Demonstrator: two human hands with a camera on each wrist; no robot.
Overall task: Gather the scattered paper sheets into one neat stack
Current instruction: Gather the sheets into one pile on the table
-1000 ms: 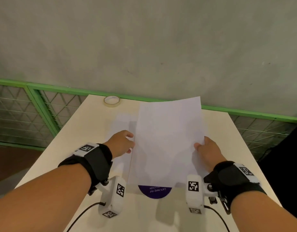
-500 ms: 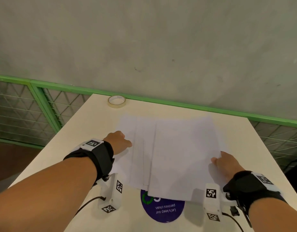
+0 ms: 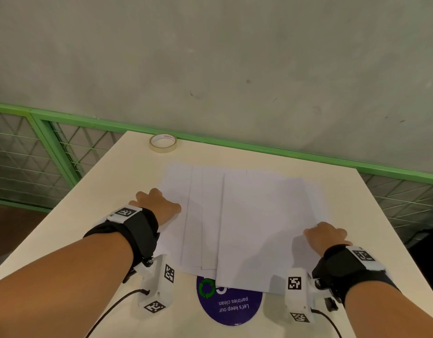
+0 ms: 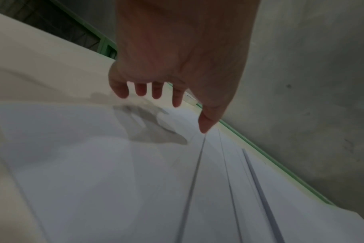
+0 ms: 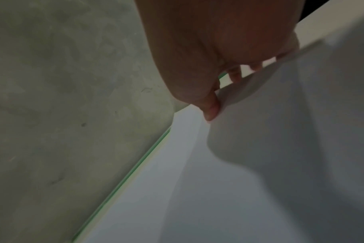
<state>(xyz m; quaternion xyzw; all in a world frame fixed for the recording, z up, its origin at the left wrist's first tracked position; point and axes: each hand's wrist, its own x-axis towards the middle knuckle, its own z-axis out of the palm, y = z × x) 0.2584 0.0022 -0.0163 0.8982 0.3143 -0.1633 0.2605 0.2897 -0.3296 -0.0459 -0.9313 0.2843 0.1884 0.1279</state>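
— Where are the paper sheets from where you sit?

— I see them lying flat on the desk, fanned out and overlapping, between the two hands. The left hand sits at the sheets' left edge; the right hand is at their right edge, nearer to me.

— And the hands themselves?

— In the left wrist view the left hand hangs just above the paper, fingers loosely spread and gripping nothing. The right one — in its wrist view — has its thumb on top of a sheet's edge with the fingers on the far side of that edge; I cannot tell whether it truly pinches it.

— Which way do the sheets run?

— Their long axis runs away from me toward the wall, short edges near and far. The near edges are staggered and cover the top of a purple sticker. A tape roll sits at the desk's far edge, well apart from the sheets.
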